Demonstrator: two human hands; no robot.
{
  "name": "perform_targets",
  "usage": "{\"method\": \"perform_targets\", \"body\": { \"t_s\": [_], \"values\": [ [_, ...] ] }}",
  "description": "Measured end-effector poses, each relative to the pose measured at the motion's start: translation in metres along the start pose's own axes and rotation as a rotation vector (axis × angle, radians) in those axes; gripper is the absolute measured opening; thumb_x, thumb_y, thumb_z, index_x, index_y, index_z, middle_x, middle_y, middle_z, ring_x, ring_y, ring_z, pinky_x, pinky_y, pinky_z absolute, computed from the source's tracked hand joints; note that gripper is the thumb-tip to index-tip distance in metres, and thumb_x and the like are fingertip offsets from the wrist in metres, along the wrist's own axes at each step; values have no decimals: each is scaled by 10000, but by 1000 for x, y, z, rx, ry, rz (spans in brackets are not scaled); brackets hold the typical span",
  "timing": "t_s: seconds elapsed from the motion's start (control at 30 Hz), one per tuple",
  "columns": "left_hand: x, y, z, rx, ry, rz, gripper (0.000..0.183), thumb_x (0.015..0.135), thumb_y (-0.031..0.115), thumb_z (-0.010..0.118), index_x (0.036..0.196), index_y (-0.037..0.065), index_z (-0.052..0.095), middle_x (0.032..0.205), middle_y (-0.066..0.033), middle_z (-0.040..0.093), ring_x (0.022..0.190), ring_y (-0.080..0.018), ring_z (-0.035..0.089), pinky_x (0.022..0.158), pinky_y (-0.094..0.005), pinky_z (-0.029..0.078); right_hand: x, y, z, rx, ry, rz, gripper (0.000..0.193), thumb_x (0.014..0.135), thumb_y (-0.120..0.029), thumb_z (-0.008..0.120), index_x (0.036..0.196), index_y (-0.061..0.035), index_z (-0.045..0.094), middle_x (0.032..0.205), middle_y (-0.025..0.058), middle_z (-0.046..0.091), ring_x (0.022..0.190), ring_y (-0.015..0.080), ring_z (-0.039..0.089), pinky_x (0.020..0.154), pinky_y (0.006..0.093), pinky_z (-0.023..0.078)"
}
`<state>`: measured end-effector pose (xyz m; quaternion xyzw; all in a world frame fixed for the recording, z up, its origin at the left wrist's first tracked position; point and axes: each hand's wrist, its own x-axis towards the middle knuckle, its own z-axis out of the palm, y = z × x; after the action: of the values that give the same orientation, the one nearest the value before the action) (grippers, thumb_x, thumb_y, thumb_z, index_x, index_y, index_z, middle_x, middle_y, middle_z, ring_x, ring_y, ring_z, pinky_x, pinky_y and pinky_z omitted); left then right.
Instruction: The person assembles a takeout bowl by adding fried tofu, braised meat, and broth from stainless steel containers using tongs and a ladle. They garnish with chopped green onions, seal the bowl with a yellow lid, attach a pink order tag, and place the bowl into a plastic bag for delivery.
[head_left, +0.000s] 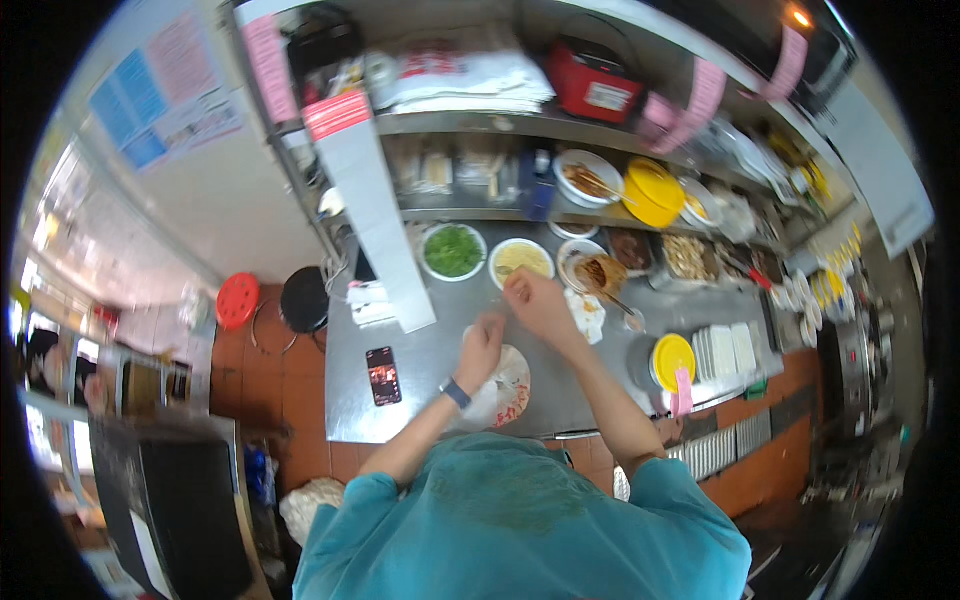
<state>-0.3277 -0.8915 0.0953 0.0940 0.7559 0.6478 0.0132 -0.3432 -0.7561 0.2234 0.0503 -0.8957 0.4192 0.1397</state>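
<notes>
My left hand (482, 346) is closed at the upper edge of a thin, whitish plastic bag (480, 412) with red print, and seems to grip it. The bag lies near the table's front edge, partly under my wrist. My right hand (536, 305) hovers just in front of a white bowl of pale yellow minced food (521, 257), its fingers curled together. What is between those fingers, if anything, is hidden. Left of that bowl stands a white bowl of chopped greens (453, 251). To its right is a bowl of dark brown sauce (597, 272) with a spoon.
A phone (382, 376) lies on the steel table (350, 420) at the left. A long white carton strip (370, 210) leans from the shelf. At the right stand a yellow-lidded tub (673, 361), white containers (725, 350) and trays of food (689, 257). Shelves hang over the back.
</notes>
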Motion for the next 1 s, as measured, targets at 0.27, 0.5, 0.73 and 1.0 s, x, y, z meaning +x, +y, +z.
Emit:
{"method": "perform_targets", "body": {
  "t_s": [0.27, 0.5, 0.73, 1.0],
  "values": [
    [185, 168, -210, 61, 913, 424, 477, 848, 264, 807, 1155, -43, 611, 1066, -154, 672, 980, -208, 643, 857, -328, 521, 141, -108, 25, 29, 72, -532, 117, 881, -123, 668, 953, -32, 669, 752, 116, 626, 675, 264, 625, 655, 351, 497],
    [195, 195, -234, -137, 665, 306, 182, 867, 70, 711, 1033, -1, 736, 790, 15, 630, 707, -66, 531, 650, -230, 441, 239, -196, 69, -84, 258, -999, 162, 836, -114, 683, 989, -63, 670, 1009, 104, 630, 1012, 298, 605, 795, 431, 539],
    [221, 207, -255, -103, 710, 306, 320, 870, 302, 681, 926, 1, 774, 797, -95, 738, 747, -129, 639, 719, -294, 511, 259, -204, 68, -307, 187, -1045, 177, 836, -92, 641, 1010, -116, 665, 931, 54, 645, 853, 284, 669, 674, 408, 569],
    [162, 114, -251, 261, 676, 474, 304, 929, 304, 657, 1025, 17, 686, 864, -96, 691, 796, -197, 627, 712, -369, 507, 113, -87, 14, -45, 158, -659, 256, 878, -131, 741, 1112, -89, 645, 1026, 54, 702, 893, 130, 681, 740, 295, 563]
  ]
}}
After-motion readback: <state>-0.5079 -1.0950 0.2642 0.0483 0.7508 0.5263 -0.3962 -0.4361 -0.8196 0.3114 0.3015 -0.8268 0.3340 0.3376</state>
